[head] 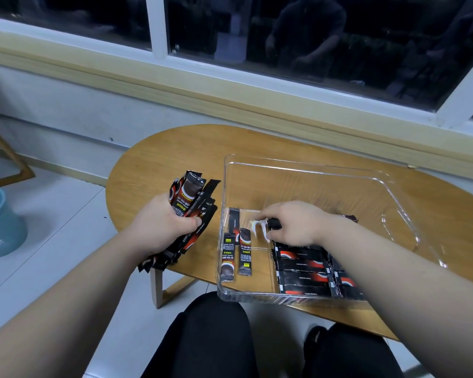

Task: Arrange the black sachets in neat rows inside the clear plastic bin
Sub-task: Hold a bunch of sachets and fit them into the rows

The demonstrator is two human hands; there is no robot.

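Note:
My left hand (166, 224) grips a thick bundle of black sachets (189, 203) just left of the clear plastic bin (306, 166), over the table's left part. My right hand (292, 223) is inside the bin, fingers curled round one black sachet (274, 224) held low over the bin floor. Under my right wrist, several sachets (301, 271) lie sideways in a neat stack at the bin's near side. Three loose sachets (236, 249) lie lengthwise at the bin's near left corner.
The bin sits on a small oval wooden table (159, 165) below a window sill. A blue bucket (0, 225) stands on the floor at the left. My knees in black trousers (216, 339) are close under the table's near edge.

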